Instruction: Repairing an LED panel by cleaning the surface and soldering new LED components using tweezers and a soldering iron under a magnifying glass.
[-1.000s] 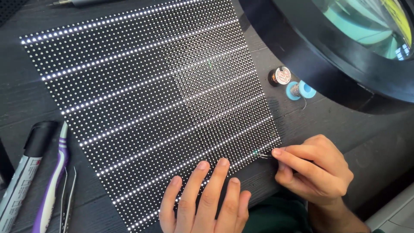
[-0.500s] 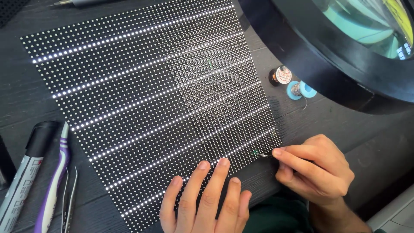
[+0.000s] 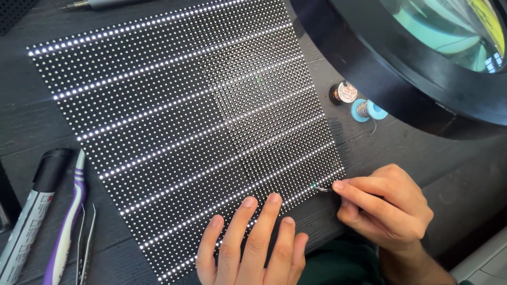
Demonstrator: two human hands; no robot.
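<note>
Panel [image 3: 185, 121]: large black LED matrix board, lying flat on the dark desk [image 3: 433, 158], rows of lit white dots running across it. I log the left hand [image 3: 251, 243] flat on the panel's near edge, fingers spread and straight, gripping nothing. Right hand [image 3: 385, 206] sits at the panel's near right corner, thumb and forefinger pinched together on a thin metal tool [image 3: 323, 188]; its tip touches the board edge, where a small greenish glint shows. I cannot tell what kind of tool it is.

Other items: two small wire spools [image 3: 356, 103] right of the panel, one dark, one blue, just beside a big round magnifier [image 3: 412, 63]. Left of the panel lie a grey marker [image 3: 31, 211], a purple-handled tool [image 3: 66, 227] and tweezers [image 3: 85, 243].
</note>
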